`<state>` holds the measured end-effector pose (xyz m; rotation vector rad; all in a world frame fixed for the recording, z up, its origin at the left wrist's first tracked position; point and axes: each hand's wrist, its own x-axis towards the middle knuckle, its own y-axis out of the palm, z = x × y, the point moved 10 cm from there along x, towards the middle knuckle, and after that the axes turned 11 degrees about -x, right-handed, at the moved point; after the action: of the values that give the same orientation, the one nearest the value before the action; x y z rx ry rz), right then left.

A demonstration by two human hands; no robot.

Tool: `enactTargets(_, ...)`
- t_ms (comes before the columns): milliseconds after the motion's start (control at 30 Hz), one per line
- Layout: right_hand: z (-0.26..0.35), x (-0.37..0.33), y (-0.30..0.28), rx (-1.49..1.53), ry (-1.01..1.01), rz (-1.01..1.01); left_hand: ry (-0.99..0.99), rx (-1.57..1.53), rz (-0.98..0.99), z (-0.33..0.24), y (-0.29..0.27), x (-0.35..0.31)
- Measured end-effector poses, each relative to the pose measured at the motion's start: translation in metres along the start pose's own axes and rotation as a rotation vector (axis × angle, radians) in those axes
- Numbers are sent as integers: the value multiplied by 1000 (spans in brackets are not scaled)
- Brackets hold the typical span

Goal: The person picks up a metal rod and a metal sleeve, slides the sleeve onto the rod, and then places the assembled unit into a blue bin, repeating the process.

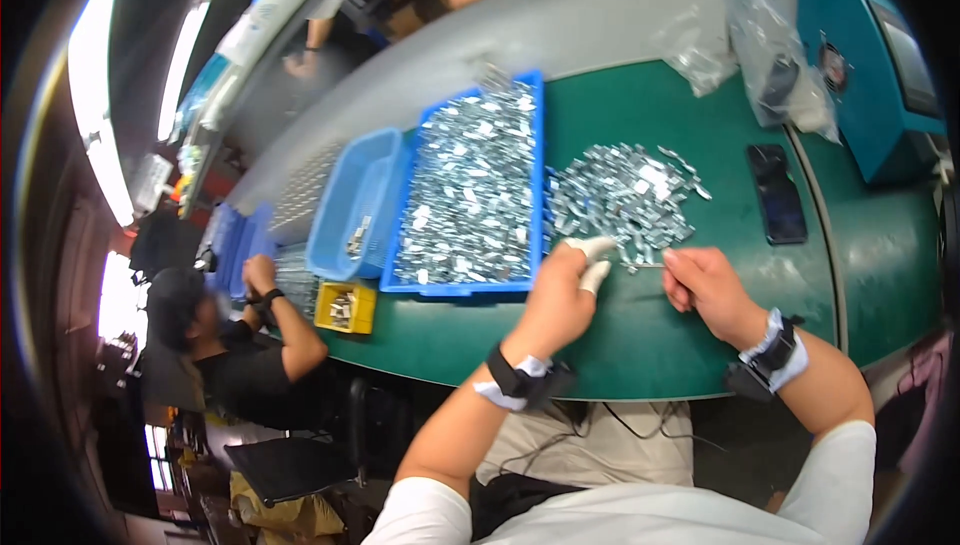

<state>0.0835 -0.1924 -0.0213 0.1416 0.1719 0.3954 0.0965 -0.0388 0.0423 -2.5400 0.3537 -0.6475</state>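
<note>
A slender metallic rod [648,266] lies between the two hands, at the near edge of a loose pile of small silvery metal pieces [625,190] on the green tabletop [600,355]. The right hand [708,290] has one end of it: thumb and forefinger are pressed together on the rod, and the other fingers curl in toward the palm. The rod's free end points left, toward the left hand [560,297].

That hand has white coverings [595,276] on its thumb and a finger; the two covered tips stand slightly apart, just beside the pile. Whether a small piece sits between them cannot be told, as the spot is blurred and crowded with metal. Both wrists wear dark bands over pale cloth.

Left of the pile, a blue tray [460,291] is filled with similar silvery pieces. Next to it stands a lighter blue basket [325,245] with a few pieces at its near end, and in front of that a small yellow bin [366,317] holding more. To the right of the pile lies a dark phone [778,195]; farther right stands a teal machine [850,55]. At the far left, a co-worker in black [255,375] sits along the same table.
</note>
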Motion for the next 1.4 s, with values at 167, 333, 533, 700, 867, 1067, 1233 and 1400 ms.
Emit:
enactTargets(167, 2, -6, -4, -102, -15, -23, -435, -638, -141, 10, 8, -23)
enactTargets(333, 5, 0, 3, -159, -62, -6, -440, -875, -125, 6, 20, -28)
enactTargets(533, 10, -5, 9, -321, -86, 3, -601, -862, -154, 13, 31, -30)
enactTargets(700, 9, -8, 7, -326, -87, 34, -664, -655, -5, 22, 53, -35)
enactTargets(867, 13, -13, 9, -90, -66, 140, -147, -353, -21, -26, 33, -12)
enactTargets(1067, 14, -6, 16, -77, -36, 138, 4, -307, -176, -49, 12, -8)
enactTargets(1233, 9, -7, 19, -250, -86, 125, 83, -182, -62, -55, 11, -13)
enactTargets(1400, 10, -12, 26, -404, -104, 109, -157, -275, -61, -29, 12, -22)
